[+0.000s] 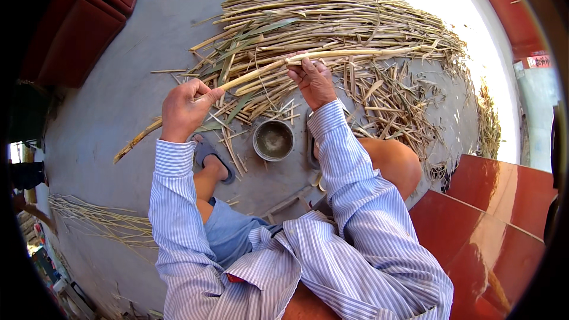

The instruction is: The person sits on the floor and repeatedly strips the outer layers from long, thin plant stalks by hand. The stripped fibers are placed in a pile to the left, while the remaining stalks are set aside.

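Note:
My left hand (186, 109) is closed round a long, pale yellow reed stalk (255, 74), thumb lying along it. The stalk's darker brown end sticks out behind the hand, toward the lower left. Farther along, my right hand (314, 85) pinches the same stalk between thumb and fingers, palm turned up. Beyond these fingertips a pale length runs on to the right, over a large heap of cut stalks (332, 21). Whether a small tool is also in the right fingers cannot be made out.
Between my sandalled feet stands a round metal pot (273, 140) with cloudy liquid. Leaf scraps and short pieces (391, 104) litter the floor beyond my right knee. A thinner bundle of stalks (106, 219) lies at left. Shiny red panels (486, 213) are at right, dark red furniture (83, 24) at far left.

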